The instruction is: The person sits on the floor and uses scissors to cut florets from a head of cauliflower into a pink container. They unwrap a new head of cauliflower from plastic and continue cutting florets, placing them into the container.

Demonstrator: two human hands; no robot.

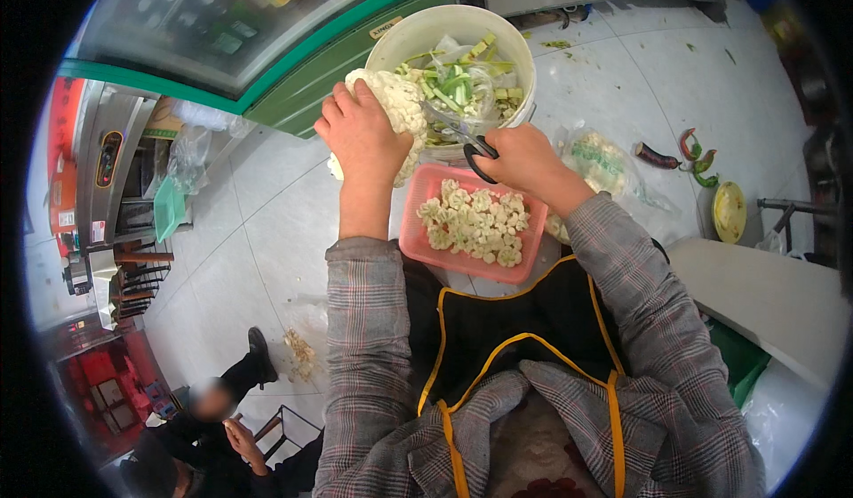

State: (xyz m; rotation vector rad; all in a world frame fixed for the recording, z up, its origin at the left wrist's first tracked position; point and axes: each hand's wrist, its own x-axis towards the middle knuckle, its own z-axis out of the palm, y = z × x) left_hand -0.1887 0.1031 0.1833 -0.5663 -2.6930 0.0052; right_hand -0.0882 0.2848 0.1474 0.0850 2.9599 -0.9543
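My left hand (363, 131) grips a large head of cauliflower (403, 101) beside the left rim of a white plastic bucket (526, 51). In my right hand (526, 165) is a pair of scissors (481, 148) with black handles. Their blades point up and left over the bucket, toward the cauliflower; whether they touch it I cannot tell. Inside the bucket lie green and pale vegetable trimmings (456, 88) and clear plastic film. Below my hands, a pink plastic basket (416, 245) holds many cut cauliflower florets (473, 221).
A clear bag of cauliflower (596, 158) lies on the tiled floor to the right. Beyond it are an eggplant (656, 157), several peppers (700, 158) and a yellow plate (729, 211). A green-framed display cooler (333, 51) stands at upper left. Another person (200, 445) sits at lower left.
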